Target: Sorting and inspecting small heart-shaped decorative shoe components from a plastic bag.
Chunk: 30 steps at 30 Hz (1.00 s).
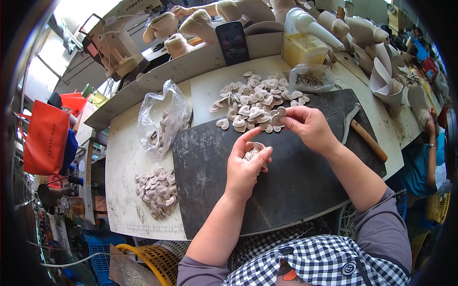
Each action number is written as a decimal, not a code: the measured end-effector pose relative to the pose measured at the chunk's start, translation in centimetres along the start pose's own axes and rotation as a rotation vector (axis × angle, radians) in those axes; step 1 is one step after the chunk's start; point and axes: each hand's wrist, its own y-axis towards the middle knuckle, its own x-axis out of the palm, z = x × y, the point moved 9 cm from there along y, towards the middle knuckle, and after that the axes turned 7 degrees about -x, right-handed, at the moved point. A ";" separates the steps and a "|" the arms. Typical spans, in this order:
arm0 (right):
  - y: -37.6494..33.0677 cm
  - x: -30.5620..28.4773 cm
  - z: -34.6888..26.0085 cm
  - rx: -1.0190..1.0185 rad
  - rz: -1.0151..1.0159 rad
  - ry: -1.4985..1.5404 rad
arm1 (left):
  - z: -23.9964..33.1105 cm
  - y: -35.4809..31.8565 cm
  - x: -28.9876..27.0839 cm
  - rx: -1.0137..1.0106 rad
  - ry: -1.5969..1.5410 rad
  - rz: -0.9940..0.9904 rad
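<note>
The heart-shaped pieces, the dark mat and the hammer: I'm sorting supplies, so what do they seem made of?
The heart-shaped pieces, one pinched in the right hand and several cupped in the left hand, look like matte beige leather or synthetic, thin and slightly padded. The dark mat seems to be scuffed rubber or stone; hard to tell. The hammer shows a brown wooden handle and a grey metal head.

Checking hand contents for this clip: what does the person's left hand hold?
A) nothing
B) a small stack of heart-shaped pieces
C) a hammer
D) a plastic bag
B: the left hand cups a small stack of heart-shaped pieces over the dark mat.
</note>
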 end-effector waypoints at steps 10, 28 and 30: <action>-4.3 5.5 -6.5 -0.424 -0.033 -0.503 | -0.5 0.2 -0.3 -0.011 -0.062 -0.022; 0.0 3.7 -2.1 -0.371 0.042 -0.754 | 16.1 9.0 -25.1 0.143 1.074 0.762; -0.1 2.7 -1.3 -0.338 0.037 -0.689 | 13.1 10.9 -23.0 -0.061 1.255 0.767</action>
